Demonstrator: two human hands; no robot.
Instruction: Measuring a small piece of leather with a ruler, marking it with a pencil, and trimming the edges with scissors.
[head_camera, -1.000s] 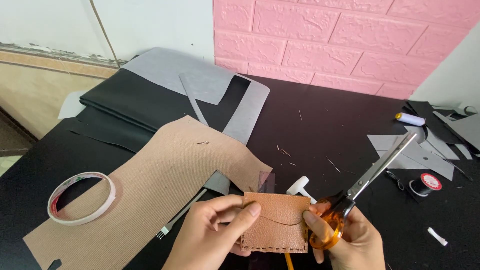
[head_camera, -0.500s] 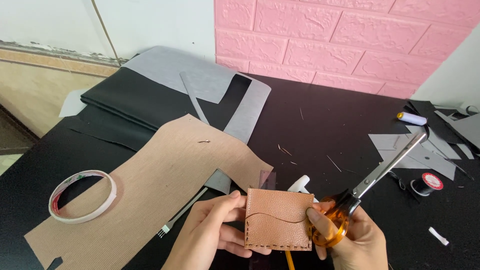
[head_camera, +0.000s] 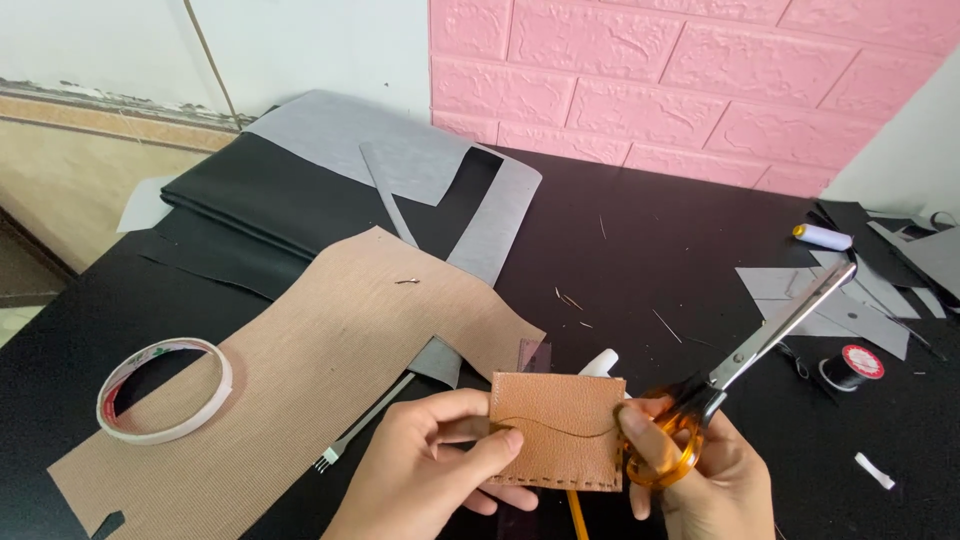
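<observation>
My left hand (head_camera: 440, 470) is closed around the left edge of a small tan leather piece (head_camera: 557, 425), thumb across the front and fingers curled behind, holding it up above the counter (head_camera: 650, 260) with its face toward me. My right hand (head_camera: 700, 480) has its fingers through the orange handles of the scissors (head_camera: 745, 355) and is shut on them, its thumb also pressing the right edge of the piece; the blades are together and point up and to the right, away from the leather and cutting nothing.

The piece looks close to finished, as I judge it: a line of stitching runs along its bottom edge and up the sides, and a curved line crosses its front like a pocket opening. I see no loose thread end clearly, so whether any trimming is left I cannot tell. What I can say is that the sewing on the visible face seems complete and the scissors are at hand but idle.

Just behind the piece a white handle-like object (head_camera: 600, 362) peeks out. To the left lies a large tan sheet (head_camera: 320, 340) with a pronged metal tool (head_camera: 362, 425) along its edge and a roll of tape (head_camera: 165, 390) on its lower part. Farther back are black and grey sheets (head_camera: 400, 165). To the right sit grey offcuts (head_camera: 790, 290), a black thread spool (head_camera: 850, 368) and a white spool (head_camera: 822, 237)
</observation>
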